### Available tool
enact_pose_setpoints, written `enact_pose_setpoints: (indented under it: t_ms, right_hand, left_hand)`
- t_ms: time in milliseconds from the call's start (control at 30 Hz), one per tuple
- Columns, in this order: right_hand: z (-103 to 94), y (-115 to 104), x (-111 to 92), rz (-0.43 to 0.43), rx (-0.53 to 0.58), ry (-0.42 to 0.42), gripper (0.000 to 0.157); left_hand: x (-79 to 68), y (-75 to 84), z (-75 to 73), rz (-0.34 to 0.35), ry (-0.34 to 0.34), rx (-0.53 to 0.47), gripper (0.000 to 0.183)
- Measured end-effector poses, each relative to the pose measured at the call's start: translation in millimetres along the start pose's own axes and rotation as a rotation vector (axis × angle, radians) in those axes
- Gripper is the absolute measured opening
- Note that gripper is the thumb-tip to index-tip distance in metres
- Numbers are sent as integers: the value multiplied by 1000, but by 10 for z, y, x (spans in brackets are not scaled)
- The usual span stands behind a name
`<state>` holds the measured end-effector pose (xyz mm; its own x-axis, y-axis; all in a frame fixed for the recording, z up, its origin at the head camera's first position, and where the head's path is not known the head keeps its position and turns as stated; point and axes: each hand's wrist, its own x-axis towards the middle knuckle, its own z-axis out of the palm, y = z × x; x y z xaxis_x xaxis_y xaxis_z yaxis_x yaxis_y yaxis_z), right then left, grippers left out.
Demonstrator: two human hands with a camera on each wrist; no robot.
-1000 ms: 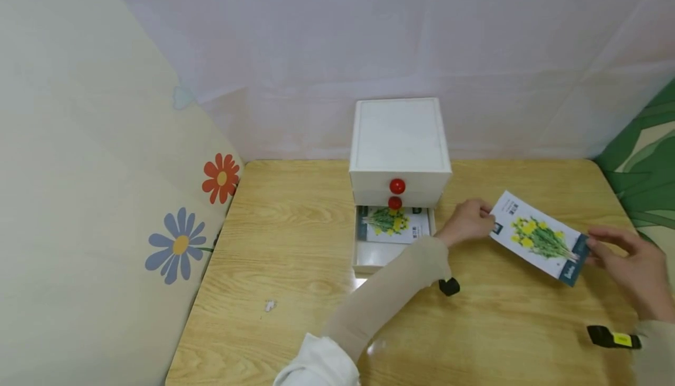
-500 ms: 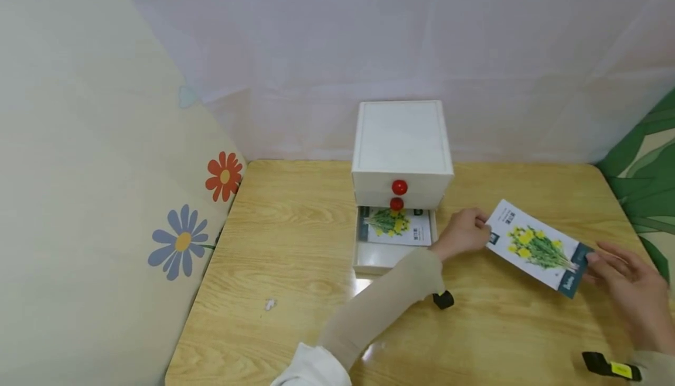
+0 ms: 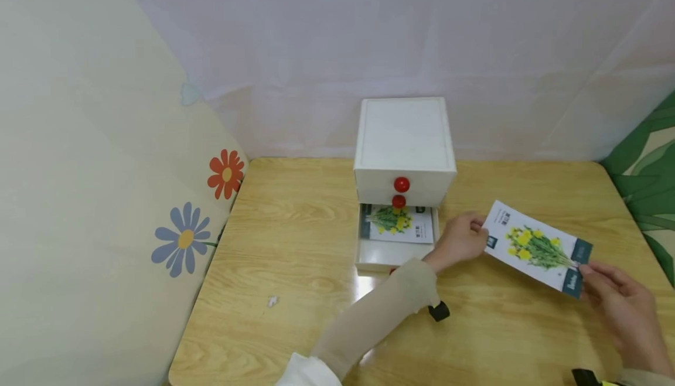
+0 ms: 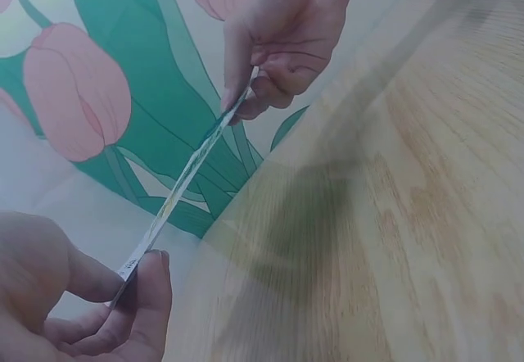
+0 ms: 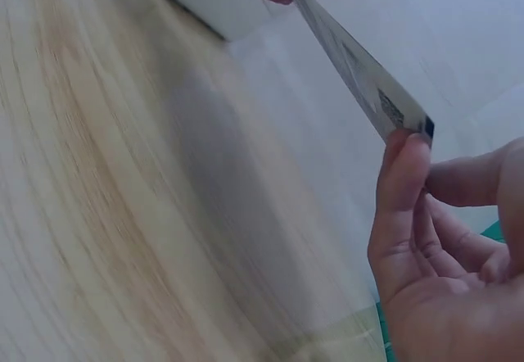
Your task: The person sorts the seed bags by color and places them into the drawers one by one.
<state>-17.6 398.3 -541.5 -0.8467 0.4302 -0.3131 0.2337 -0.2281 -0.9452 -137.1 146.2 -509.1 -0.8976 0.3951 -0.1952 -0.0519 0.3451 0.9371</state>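
Observation:
A seed packet (image 3: 534, 248) printed with yellow flowers and green stems is held above the table, to the right of the drawer unit. My left hand (image 3: 460, 237) pinches its left end, and my right hand (image 3: 618, 307) pinches the dark end at the right. Seen nearly edge-on in the left wrist view, the packet (image 4: 182, 186) spans the gap between both hands. In the right wrist view, thumb and fingers of the right hand (image 5: 446, 239) grip a corner of it. A similar packet (image 3: 394, 226) lies in the pulled-out bottom drawer (image 3: 387, 255).
The white drawer unit (image 3: 405, 134) with red knobs (image 3: 402, 184) stands at the back of the wooden table (image 3: 295, 222), before a pale cloth. A small white scrap (image 3: 272, 301) lies at the left. Flower-patterned panels flank both sides.
Both hands have drawn slightly toward the near side and left, the packet moving slightly with them. My right hand has come lower. The drawer stays pulled out.

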Motion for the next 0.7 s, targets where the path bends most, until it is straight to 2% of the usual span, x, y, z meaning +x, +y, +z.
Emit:
enact_pose_setpoints:
  t_ms: [233,467,700]
  right_hand:
    - [53,55,-99,-41,86,20,11]
    - [146,12,-139,-76,59,60,10]
    - [230,-57,-162,-85,-16,86,10]
  left_hand:
    - [-121,-10,-78,-30,-28,-55,19]
    - [-210,16,-156,-16,-25,-46,19]
    - [-296,-18,-234,-66,-3,-49,19]
